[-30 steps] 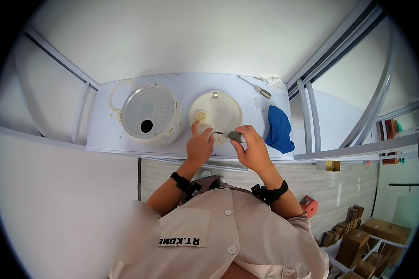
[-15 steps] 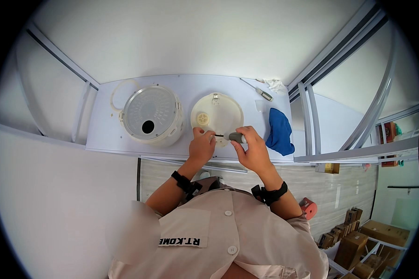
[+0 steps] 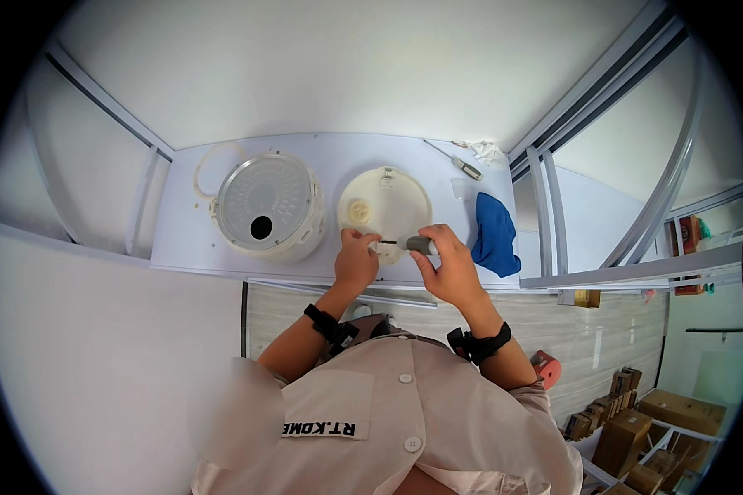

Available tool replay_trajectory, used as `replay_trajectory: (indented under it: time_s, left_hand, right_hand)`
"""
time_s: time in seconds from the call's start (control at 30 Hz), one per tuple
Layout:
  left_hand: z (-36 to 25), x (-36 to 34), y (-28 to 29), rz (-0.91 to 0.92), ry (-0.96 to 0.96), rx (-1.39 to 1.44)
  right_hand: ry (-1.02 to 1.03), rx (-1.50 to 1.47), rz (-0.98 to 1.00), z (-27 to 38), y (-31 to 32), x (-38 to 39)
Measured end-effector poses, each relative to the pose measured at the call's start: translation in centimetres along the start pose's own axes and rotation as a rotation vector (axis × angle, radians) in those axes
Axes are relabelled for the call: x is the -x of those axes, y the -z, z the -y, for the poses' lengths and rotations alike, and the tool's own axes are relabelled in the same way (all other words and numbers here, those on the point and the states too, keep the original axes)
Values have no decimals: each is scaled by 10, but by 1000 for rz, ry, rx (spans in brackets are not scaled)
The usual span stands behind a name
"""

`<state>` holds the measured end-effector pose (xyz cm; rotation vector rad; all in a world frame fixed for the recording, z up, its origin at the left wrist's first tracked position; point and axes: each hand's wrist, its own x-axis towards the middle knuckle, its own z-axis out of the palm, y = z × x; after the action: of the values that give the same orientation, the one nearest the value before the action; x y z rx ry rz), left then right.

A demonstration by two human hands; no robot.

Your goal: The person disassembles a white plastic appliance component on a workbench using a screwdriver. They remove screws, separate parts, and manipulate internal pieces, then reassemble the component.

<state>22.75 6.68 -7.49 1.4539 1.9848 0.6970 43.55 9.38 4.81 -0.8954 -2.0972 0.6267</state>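
Note:
My right hand (image 3: 451, 262) is closed around the grey handle of a screwdriver (image 3: 422, 245), whose dark tip points left. At that tip, the fingers of my left hand (image 3: 357, 258) pinch something small and whitish that I cannot make out. Both hands are at the near edge of a round white cover (image 3: 400, 198), which lies on the table with its inner side up. A pale round fitting (image 3: 359, 210) sits at its left, and a small metal clip (image 3: 388, 175) at its far rim.
Left of the cover stands a white round appliance (image 3: 297, 245) with a metal top and a dark hole. A pale ring (image 3: 198, 177) lies behind it. To the right are a blue cloth (image 3: 494, 235), a second screwdriver (image 3: 466, 168) and crumpled white tissue (image 3: 488, 152). Metal frames border the table (image 3: 182, 247).
The white cover appears turned very slightly, its far clip now a little further right. Both hands keep nearly the same place and grip.

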Motion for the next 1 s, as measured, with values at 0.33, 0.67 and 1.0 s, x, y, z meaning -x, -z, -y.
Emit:
replay_trajectory:
  time_s: [0.33,0.67,1.0]
  left_hand:
    - [-2,2,-5,-108,-52,35]
    - [4,0,-8,-133,-124,41]
    - [0,-1,-7,-127,-135,23]
  right_hand:
    - [-17,-15,2,-2,-1,0]
    - [18,5,0,-6,-3,0]
    - [-8,-8,-13,-2,-1,-1]
